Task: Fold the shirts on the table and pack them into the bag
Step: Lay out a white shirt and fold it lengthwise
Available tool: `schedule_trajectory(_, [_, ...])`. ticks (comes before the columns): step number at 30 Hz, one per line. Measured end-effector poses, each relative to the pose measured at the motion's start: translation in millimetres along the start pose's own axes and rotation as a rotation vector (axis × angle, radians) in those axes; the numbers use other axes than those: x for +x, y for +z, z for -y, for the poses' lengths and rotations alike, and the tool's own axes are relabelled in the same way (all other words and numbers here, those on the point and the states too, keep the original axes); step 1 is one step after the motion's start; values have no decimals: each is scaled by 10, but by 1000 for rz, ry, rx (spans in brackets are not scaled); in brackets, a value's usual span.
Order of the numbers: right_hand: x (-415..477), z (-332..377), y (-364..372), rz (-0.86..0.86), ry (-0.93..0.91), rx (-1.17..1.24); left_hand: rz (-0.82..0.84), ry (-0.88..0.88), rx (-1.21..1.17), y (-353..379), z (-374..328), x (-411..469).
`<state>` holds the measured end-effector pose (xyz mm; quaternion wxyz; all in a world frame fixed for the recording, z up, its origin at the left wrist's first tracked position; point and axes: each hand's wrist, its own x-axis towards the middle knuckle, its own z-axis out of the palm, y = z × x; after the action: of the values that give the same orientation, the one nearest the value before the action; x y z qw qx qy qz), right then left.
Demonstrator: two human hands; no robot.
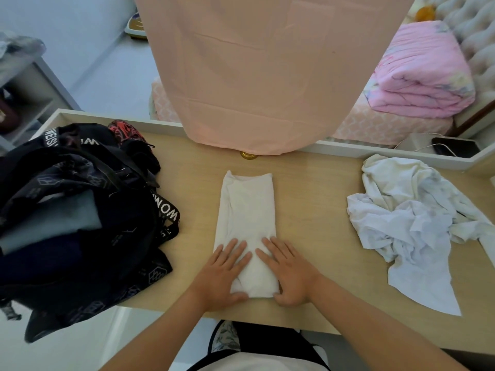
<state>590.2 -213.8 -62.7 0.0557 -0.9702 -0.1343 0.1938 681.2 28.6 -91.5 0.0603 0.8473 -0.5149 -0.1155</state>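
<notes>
A white shirt, folded into a long narrow strip, lies in the middle of the wooden table. Its near end is doubled over. My left hand and my right hand both press flat on that near end, fingers spread, thumbs hooked under its front edge. A black bag with white lettering on its straps stands open at the table's left, with dark and grey clothes inside. A crumpled pile of white shirts lies at the right.
A pink cloth hangs over something at the table's back, with a gold base under it. A phone on a box sits at the back right. Behind are a bed and a pink quilt.
</notes>
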Motion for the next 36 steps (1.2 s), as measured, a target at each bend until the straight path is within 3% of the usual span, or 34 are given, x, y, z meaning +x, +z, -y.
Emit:
schedule_trajectory(3, [15, 29, -11, 19, 16, -17, 75, 18, 2, -56, 26, -35])
schedule_trajectory(10, [157, 101, 3, -294, -187, -129, 138, -16, -53, -185, 36, -65])
schedule_trajectory(14, [190, 147, -98, -386, 59, 431, 68, -14, -106, -290, 67, -140])
schedule_trajectory(17, [185, 90, -213, -401, 247, 756, -46, -60, -322, -407, 174, -167])
schedule_trajectory(19, [196, 35, -261, -427, 363, 867, -204, -163, -464, -560, 164, -123])
schedule_trajectory(22, [255, -20, -305, -468, 601, 1002, -300, -435, -702, -833, 90, 95])
schedule_trajectory(27, [499, -80, -370, -369, 829, 925, -357, -723, -716, -910, 100, 522])
schedule_trajectory(29, [611, -124, -386, -335, 914, 899, -562, -615, -459, -880, 34, 605])
schedule_trajectory(31, [698, -148, -418, -312, 992, 898, -607, -264, -136, -795, -61, 672])
schedule_trajectory(33, [745, -133, -431, -356, 1041, 908, -399, -11, 46, -572, -80, 726])
schedule_trajectory(35, [726, -88, -413, -491, 980, 814, -153, -42, 74, -381, -20, 726])
schedule_trajectory(36, [707, -94, -371, -579, 876, 638, -80, -81, 55, -323, 30, 730])
